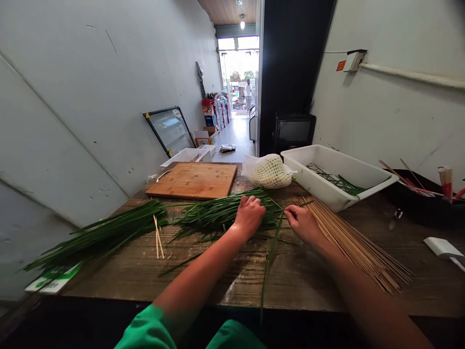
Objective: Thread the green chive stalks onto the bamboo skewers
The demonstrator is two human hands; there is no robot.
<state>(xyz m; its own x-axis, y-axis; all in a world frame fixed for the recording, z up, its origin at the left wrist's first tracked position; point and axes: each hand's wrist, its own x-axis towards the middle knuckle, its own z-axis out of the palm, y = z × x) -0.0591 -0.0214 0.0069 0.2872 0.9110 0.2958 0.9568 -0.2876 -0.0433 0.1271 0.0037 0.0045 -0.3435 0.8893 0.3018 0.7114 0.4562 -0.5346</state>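
Note:
A pile of green chives [214, 211] lies across the middle of the wooden table. My left hand [250, 213] is closed at the pile's right end, knuckles up; whatever its fingers grip is hidden. Just to the right, my right hand [301, 222] pinches long chive leaves [271, 259], which hang down past the table's front edge. A thin pale stick, perhaps a skewer, runs towards its fingertips from the pile. Beside that hand a fanned bundle of bamboo skewers [352, 240] stretches to the lower right. Another chive bunch [105, 232] lies at the left.
A wooden cutting board [198, 179] lies behind the chives. Next to it are a foam-netted bundle [271, 170] and a white tub [341, 167] holding some chives. A few short sticks [157, 237] lie left. At right are a black container [417, 194] and a white charger [441, 247].

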